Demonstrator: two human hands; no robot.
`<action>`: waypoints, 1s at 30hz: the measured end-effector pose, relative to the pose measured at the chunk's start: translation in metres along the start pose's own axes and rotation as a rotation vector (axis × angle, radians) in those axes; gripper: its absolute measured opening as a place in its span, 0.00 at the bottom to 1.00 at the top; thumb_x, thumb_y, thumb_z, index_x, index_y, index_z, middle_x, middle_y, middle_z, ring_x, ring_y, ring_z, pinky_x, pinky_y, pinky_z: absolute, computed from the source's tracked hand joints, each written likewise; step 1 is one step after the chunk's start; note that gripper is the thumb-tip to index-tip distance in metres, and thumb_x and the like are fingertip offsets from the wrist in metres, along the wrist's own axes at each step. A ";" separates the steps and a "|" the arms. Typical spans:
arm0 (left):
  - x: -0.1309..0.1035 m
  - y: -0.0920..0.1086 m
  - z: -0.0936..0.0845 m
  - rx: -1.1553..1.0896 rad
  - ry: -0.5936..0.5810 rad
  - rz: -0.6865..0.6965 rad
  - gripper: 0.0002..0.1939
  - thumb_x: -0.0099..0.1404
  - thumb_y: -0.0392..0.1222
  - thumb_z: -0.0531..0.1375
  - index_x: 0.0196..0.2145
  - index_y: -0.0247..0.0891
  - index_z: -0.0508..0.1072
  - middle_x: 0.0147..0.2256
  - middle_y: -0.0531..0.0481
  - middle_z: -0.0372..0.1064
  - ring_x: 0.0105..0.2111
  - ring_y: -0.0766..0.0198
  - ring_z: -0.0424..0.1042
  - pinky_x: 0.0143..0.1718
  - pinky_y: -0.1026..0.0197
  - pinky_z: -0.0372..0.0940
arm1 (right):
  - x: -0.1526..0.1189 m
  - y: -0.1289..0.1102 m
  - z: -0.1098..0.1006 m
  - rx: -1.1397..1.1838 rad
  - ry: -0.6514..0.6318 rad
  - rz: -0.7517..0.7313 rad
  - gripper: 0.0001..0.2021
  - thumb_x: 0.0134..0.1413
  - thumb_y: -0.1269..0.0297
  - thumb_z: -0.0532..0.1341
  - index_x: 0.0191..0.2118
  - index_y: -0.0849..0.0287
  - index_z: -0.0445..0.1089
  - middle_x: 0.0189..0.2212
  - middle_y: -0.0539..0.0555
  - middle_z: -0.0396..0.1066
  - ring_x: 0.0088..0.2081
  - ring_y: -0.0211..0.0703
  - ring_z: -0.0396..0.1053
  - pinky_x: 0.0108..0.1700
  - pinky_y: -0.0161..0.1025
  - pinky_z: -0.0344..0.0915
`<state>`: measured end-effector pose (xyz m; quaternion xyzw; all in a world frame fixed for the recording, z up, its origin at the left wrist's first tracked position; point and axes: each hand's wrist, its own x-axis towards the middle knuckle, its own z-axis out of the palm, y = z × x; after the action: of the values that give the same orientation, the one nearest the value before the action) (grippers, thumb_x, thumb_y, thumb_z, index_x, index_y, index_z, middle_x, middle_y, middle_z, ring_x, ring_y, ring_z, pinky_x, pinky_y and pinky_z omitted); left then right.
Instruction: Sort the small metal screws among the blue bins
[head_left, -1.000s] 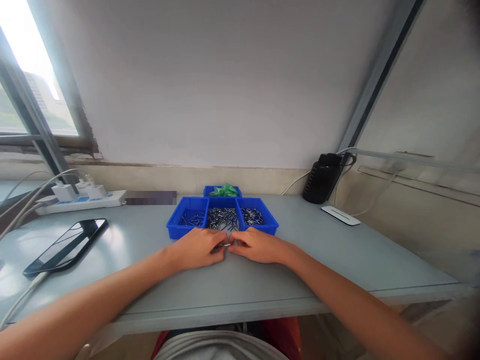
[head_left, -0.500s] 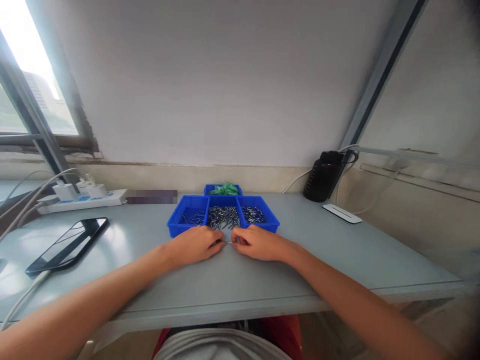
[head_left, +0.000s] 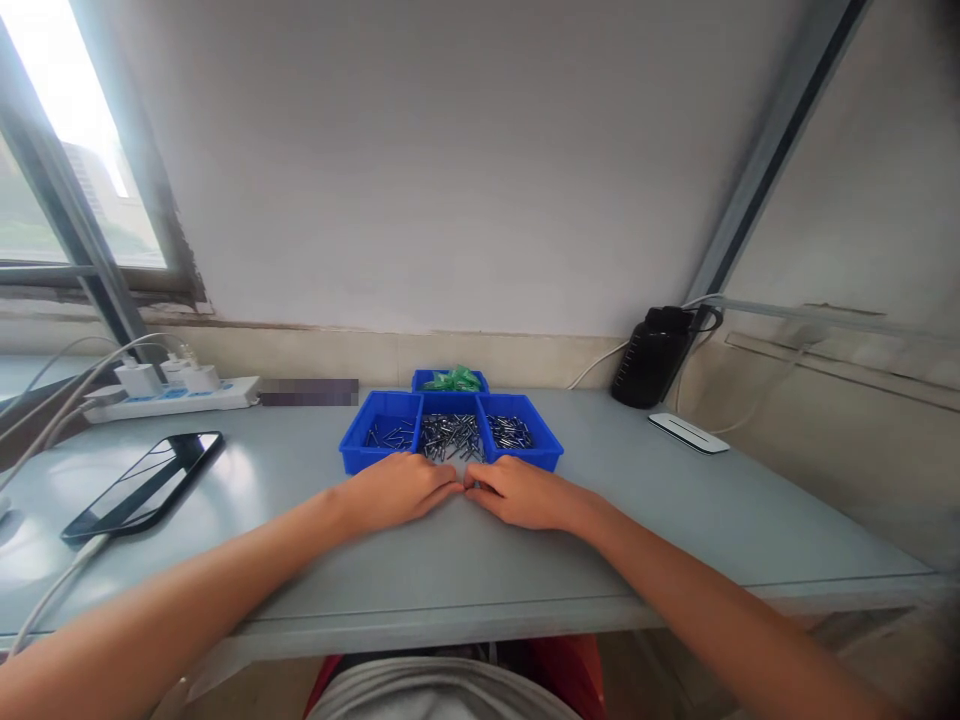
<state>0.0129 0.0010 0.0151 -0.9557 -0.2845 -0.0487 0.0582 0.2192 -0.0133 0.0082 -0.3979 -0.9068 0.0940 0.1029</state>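
My left hand (head_left: 401,489) and my right hand (head_left: 517,491) meet just in front of the blue bins, fingertips touching or nearly so. Both are closed in a pinch, with a thin, small metal piece between them that the fingers now mostly hide. Behind them, the left blue bin (head_left: 349,450) holds a few slim metal pieces (head_left: 391,435). A denser heap of screw-like metal pieces (head_left: 452,433) fills the middle bin, some at its front near my fingers. More short metal pieces (head_left: 510,432) lie in the right blue bin (head_left: 551,450).
Behind stands another blue bin with green plastic (head_left: 457,379) in it. A phone (head_left: 142,487) on a cable and a power strip (head_left: 180,398) are at left. To the right are a dark bottle (head_left: 649,358) and a flat white device (head_left: 688,433). The table's front edge (head_left: 465,625) runs near my body.
My fingertips have come closer together, and the metal piece that showed between them is now mostly hidden. The whole view has shifted slightly.
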 end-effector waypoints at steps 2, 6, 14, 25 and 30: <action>-0.001 -0.002 0.001 0.009 -0.026 -0.020 0.21 0.70 0.47 0.41 0.30 0.37 0.68 0.24 0.50 0.69 0.24 0.63 0.70 0.25 0.65 0.57 | -0.001 0.001 0.000 -0.002 0.014 0.000 0.11 0.59 0.63 0.49 0.37 0.58 0.66 0.25 0.51 0.68 0.28 0.37 0.64 0.28 0.32 0.50; -0.002 -0.003 0.006 0.030 -0.037 -0.026 0.23 0.69 0.49 0.40 0.29 0.37 0.68 0.22 0.49 0.68 0.23 0.62 0.69 0.24 0.64 0.55 | -0.001 0.004 0.001 -0.001 0.056 -0.009 0.09 0.59 0.63 0.49 0.35 0.58 0.65 0.25 0.50 0.68 0.28 0.37 0.64 0.28 0.32 0.50; -0.001 -0.003 0.008 0.020 -0.041 -0.030 0.23 0.69 0.49 0.39 0.30 0.36 0.68 0.22 0.49 0.68 0.23 0.63 0.69 0.24 0.64 0.55 | -0.003 -0.006 -0.005 0.074 0.158 -0.060 0.06 0.58 0.66 0.51 0.36 0.57 0.64 0.20 0.46 0.65 0.24 0.35 0.62 0.27 0.31 0.51; 0.000 0.002 0.002 -0.187 0.051 -0.033 0.15 0.67 0.43 0.46 0.32 0.37 0.69 0.25 0.51 0.69 0.23 0.67 0.67 0.26 0.65 0.56 | -0.002 -0.005 -0.007 0.017 0.126 -0.030 0.09 0.61 0.62 0.48 0.37 0.56 0.64 0.22 0.47 0.66 0.27 0.37 0.63 0.29 0.33 0.51; 0.001 0.004 0.000 -0.321 0.088 -0.098 0.11 0.65 0.43 0.49 0.36 0.38 0.70 0.29 0.53 0.70 0.27 0.67 0.68 0.29 0.67 0.59 | -0.002 0.000 -0.002 0.003 0.057 -0.041 0.11 0.61 0.60 0.48 0.35 0.57 0.65 0.23 0.49 0.66 0.27 0.38 0.64 0.27 0.32 0.51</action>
<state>0.0163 -0.0015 0.0147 -0.9346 -0.3166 -0.1382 -0.0854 0.2211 -0.0144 0.0101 -0.3816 -0.9113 0.0818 0.1314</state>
